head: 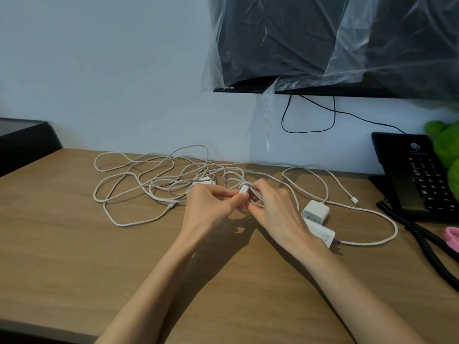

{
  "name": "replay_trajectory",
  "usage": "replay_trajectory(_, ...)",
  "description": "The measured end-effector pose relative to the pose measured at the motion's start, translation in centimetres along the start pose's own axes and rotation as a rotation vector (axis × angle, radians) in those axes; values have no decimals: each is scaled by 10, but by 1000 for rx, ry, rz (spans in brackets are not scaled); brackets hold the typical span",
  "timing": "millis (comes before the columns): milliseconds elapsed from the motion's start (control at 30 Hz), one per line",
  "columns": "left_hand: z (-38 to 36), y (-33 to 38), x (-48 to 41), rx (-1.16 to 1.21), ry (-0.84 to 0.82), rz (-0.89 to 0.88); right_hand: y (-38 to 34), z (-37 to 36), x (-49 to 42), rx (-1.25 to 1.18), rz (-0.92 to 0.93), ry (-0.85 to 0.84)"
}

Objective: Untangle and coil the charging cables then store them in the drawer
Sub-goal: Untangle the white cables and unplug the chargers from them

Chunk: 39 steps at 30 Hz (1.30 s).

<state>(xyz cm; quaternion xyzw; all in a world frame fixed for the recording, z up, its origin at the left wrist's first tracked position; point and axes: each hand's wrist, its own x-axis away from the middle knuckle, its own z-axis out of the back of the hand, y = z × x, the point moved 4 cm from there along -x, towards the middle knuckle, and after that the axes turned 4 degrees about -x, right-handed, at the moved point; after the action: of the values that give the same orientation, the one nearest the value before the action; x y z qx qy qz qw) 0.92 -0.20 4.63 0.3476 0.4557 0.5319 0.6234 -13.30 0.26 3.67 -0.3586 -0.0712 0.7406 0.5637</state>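
Charging cables [149, 175] sprawl tangled on the desk [74, 244]; both hands' fingers [229, 194] pinch one white connector [244, 189].

Wooden desk [74, 244], light brown grain, set against wall. Tangle of white cables [149, 180] lies on it left of and beyond the fingers [238, 202]. Two white charger bricks [316, 212] just right of fingers, touching each other; third brick [205, 181] just behind left-hand fingers. Loose connector end [355, 201] further right. Black desk phone [419, 177] far right w/ coiled cord [427, 247]; pink item [453, 235] at edge, partly cut off.
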Motion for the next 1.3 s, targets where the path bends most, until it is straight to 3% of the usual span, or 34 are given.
replay_trajectory(367, -2, -5, -4, 66, 32, 37, 1, -4, -1, 24, 138, 50)
replay_trajectory(733, -1, -1, -4, 190, 10, -100, 3, -2, -4, -19, 191, 36)
replay_trajectory(1000, 1, 1, -1, 14, 128, -158, 2, 4, -5, -47, 201, 15)
replay_trajectory(1167, 13, 1, -3, -141, 305, -318, 1, 6, -4, -73, 192, 25)
replay_trajectory(1300, 14, 2, -11, -299, 301, -494, 1, 6, -5, -44, 179, -10)
